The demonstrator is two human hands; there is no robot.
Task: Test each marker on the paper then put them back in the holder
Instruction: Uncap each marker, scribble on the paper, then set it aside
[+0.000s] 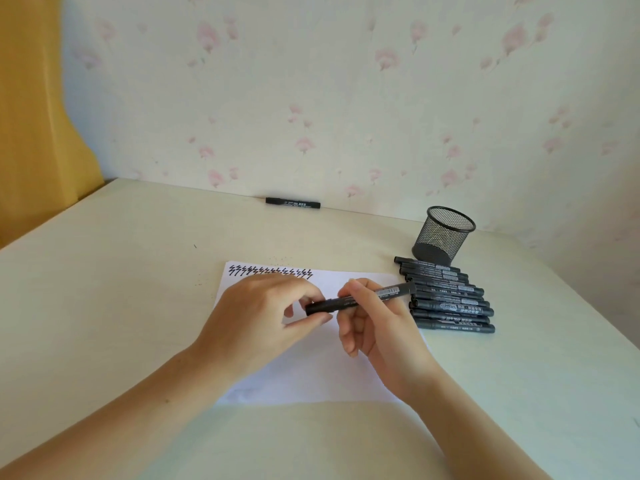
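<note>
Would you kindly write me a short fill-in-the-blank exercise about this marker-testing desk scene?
1. Both hands hold one black marker above the sheet of ____.
2. The mesh holder stands upright and looks ____ of markers.
3. The row of zigzag test marks runs along the paper's ____ edge.
4. One lone marker lies against the ____.

Missing words: paper; empty; far; wall

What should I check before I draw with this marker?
1. Marker held: ok, both hands grip it, left hand at the cap end, right hand on the barrel.
2. Cap off: cannot tell.
3. Paper has room: ok, blank below the zigzag marks.
4. Holder upright: ok.
5. Markers in holder: not ok, a pile of markers lies beside it.
</note>
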